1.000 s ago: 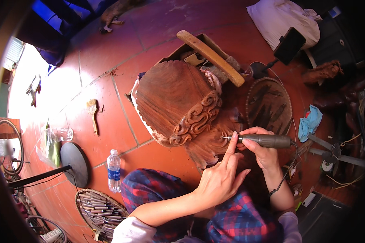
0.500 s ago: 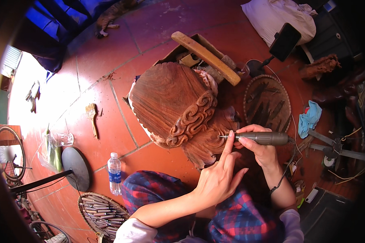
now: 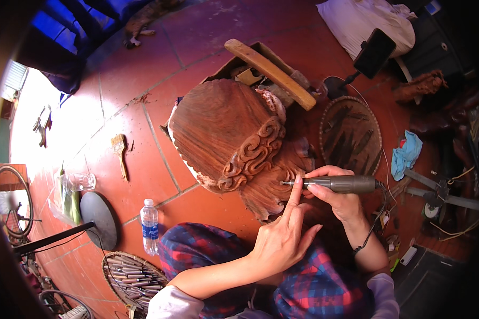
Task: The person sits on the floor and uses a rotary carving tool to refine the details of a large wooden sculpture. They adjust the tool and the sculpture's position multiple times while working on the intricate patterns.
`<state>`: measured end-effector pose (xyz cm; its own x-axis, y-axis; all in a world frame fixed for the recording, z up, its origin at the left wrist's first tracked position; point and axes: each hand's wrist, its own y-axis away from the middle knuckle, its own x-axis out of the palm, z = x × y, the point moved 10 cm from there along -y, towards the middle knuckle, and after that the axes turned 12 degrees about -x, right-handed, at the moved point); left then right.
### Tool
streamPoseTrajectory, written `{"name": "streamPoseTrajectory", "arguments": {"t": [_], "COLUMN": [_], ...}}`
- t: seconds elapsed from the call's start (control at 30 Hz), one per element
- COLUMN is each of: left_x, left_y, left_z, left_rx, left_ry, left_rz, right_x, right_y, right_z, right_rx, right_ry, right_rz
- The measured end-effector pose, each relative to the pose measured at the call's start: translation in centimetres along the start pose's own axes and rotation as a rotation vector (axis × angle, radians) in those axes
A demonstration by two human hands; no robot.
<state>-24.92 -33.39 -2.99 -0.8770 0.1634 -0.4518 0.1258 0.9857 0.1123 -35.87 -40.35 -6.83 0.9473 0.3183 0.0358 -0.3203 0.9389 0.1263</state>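
A reddish-brown wood carving [image 3: 218, 130], with a smooth broad top and scrolled edge, lies in front of my knees. Its leafy, wavy lower part [image 3: 266, 194] spreads toward me. My right hand [image 3: 335, 194] is closed around a dark grey rotary tool [image 3: 348, 184], held nearly level, its thin bit pointing left at the carved grooves. A cable runs from the tool's right end past my wrist. My left hand [image 3: 282, 234] has its index finger stretched up against the tool's nose beside the bit, with the thumb apart and the other fingers partly bent.
Behind the carving is a box of wood pieces with a wooden bar [image 3: 271, 74] across it. A round basket [image 3: 351, 135] sits right, near a phone on a stand [image 3: 375, 53] and a blue cloth [image 3: 406, 154]. Left are a brush [image 3: 120, 157], a water bottle [image 3: 149, 227] and a chisel basket [image 3: 135, 279].
The rotary tool and my right hand have shifted slightly left, taking the bit further over the carved grooves. My left index finger has moved along with it.
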Motion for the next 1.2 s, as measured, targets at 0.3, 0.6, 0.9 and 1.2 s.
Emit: {"name": "streamPoseTrajectory", "arguments": {"t": [0.3,0.6,0.9,1.2], "left_x": [0.2,-0.7,-1.6,-0.4], "left_y": [-0.4,0.6,0.7,0.2], "left_z": [0.0,0.1,0.1,0.0], "left_rx": [0.021,-0.029,-0.015,-0.002], "left_ry": [0.018,-0.066,-0.073,-0.016], "left_rz": [-0.002,-0.002,-0.049,-0.008], "right_x": [-0.5,1.5,2.3,0.6], "right_y": [-0.3,-0.1,-0.6,-0.1], "right_z": [1.3,3.9,3.6,3.6], "right_rx": [-0.046,-0.337,-0.334,-0.277], "right_ry": [0.13,0.414,0.376,0.42], "right_rz": [-0.028,0.068,0.074,0.036]}}
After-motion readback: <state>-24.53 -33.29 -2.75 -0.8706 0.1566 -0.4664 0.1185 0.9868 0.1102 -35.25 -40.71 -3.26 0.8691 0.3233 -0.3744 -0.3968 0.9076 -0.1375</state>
